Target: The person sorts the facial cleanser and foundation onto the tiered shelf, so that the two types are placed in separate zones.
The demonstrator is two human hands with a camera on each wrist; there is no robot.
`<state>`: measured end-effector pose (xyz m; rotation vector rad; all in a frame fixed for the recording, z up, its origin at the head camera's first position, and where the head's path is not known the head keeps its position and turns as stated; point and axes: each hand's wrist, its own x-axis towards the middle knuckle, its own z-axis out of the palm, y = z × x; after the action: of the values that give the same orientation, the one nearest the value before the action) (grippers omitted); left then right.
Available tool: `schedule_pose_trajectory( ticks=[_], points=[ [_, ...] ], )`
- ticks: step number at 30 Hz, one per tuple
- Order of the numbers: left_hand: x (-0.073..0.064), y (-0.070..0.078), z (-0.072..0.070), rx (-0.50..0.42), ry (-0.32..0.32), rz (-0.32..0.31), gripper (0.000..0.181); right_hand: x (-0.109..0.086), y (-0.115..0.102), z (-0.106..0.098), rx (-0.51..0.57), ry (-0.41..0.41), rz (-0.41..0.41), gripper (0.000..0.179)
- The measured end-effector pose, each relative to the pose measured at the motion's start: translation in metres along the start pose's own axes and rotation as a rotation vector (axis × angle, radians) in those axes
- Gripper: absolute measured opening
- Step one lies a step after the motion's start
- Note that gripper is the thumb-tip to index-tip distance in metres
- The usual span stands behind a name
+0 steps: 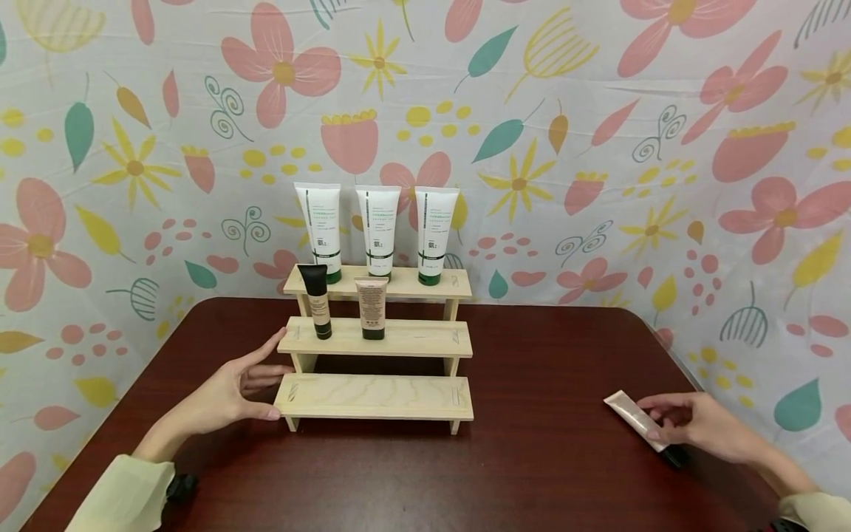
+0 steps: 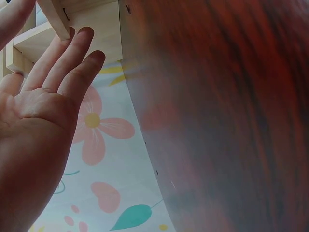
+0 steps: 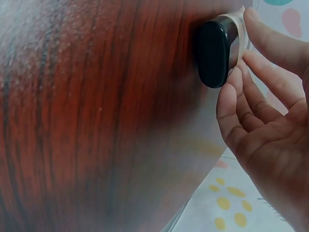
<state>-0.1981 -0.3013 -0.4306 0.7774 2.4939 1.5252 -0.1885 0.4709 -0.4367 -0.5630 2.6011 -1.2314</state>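
Observation:
My right hand [image 1: 708, 425] pinches a pale beige cosmetic tube [image 1: 637, 418] with a black cap [image 3: 212, 54] between thumb and fingers, at the table's right side. Whether the tube touches the table cannot be told. On the left, my left hand [image 1: 222, 391] touches the left end of a three-step wooden display rack [image 1: 372, 397]. Its thumb is at the lowest step and its index finger reaches the middle one; the other fingers [image 2: 72, 72] extend beside the rack. A black-capped tube [image 1: 320, 309] and a beige tube on a black cap [image 1: 372, 310] stand on the middle step.
Along the top step stand three white tubes with green caps, the left [image 1: 321, 229], middle [image 1: 379, 229] and right one [image 1: 435, 233]. The dark red-brown table [image 1: 538, 443] has rounded back corners. A flower-patterned cloth [image 1: 532, 185] hangs directly behind.

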Motion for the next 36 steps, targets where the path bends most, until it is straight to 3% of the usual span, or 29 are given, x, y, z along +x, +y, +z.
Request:
schedule_pose_trajectory(
  ticks=[16,36],
  points=[
    [0.0002,0.0018,-0.0003,0.003,-0.001,0.001,0.123,0.0024,0.0042,-0.0001,0.016,-0.034,-0.058,0.037],
    [0.0005,-0.0010,-0.0007,-0.002,-0.003,0.009,0.123,0.0081,0.0022,0.0014,0.019,-0.123,-0.036,0.043]
  ],
)
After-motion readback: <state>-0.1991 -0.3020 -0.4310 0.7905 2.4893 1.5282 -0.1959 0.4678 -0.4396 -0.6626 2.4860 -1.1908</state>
